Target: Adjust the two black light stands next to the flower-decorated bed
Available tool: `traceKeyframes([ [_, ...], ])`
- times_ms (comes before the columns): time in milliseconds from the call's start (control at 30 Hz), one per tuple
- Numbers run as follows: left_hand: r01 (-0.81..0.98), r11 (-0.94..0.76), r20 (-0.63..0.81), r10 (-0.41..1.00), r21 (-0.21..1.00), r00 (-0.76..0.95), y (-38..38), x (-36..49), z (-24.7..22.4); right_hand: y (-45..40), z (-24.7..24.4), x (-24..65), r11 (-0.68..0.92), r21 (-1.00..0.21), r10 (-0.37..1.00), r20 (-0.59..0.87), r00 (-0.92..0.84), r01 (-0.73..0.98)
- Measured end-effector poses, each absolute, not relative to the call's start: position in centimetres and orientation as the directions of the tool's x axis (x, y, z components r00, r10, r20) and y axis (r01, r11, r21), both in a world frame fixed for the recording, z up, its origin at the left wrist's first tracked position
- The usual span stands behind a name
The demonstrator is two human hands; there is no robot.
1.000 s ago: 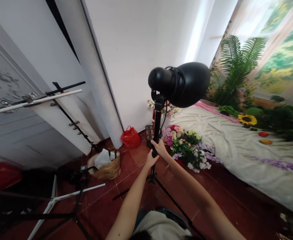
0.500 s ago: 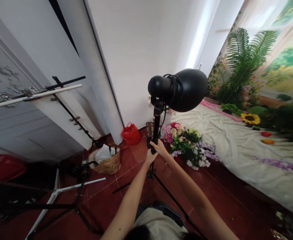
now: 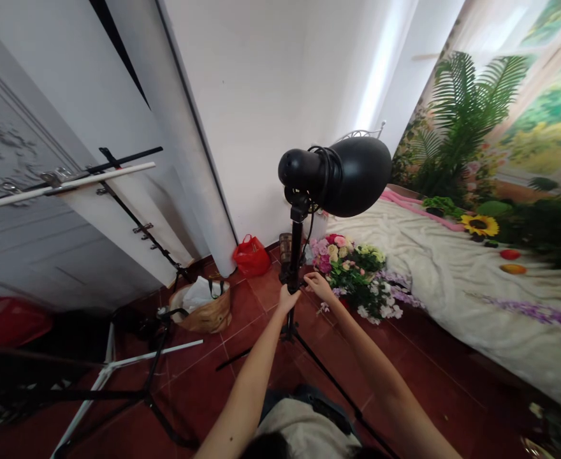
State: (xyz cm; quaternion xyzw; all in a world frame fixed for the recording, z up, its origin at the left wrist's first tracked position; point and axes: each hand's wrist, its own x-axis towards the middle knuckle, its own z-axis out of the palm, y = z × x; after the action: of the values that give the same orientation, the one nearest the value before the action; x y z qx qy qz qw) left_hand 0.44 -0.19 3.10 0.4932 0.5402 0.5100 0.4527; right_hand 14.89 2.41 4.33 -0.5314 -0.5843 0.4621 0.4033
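A black studio light point(image 3: 352, 175), its cable coiled around the housing, sits on top of an upright black light stand point(image 3: 296, 245). My left hand point(image 3: 289, 298) is closed around the stand's pole, just under a dark collar. To the right of that collar, my right hand point(image 3: 317, 285) has its fingers pinched together at a small tightening knob point(image 3: 303, 284). The knob is mostly covered by the fingertips. Below my hands the stand's legs point(image 3: 326, 370) spread out over the red tiled floor.
Artificial flowers point(image 3: 345, 258) stand close to the right of the stand, beside a bed with a cream cover point(image 3: 433, 261). A red bag point(image 3: 252, 256) and a woven basket point(image 3: 208, 312) are on the floor to the left. Another stand with clips point(image 3: 132, 217) stands farther left.
My right hand has come off the pole and moved slightly right, to the knob. The light has sunk a little and shifted slightly left. My left hand still grips the pole.
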Motion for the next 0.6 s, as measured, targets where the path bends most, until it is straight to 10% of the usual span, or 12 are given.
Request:
traceKeyframes([
  [600,0.100,-0.033,0.043,0.994,0.994,-0.101,-0.1,0.6,2.5,0.8,3.3,14.1,0.096,-0.995,0.986,0.101,-0.136,-0.039],
])
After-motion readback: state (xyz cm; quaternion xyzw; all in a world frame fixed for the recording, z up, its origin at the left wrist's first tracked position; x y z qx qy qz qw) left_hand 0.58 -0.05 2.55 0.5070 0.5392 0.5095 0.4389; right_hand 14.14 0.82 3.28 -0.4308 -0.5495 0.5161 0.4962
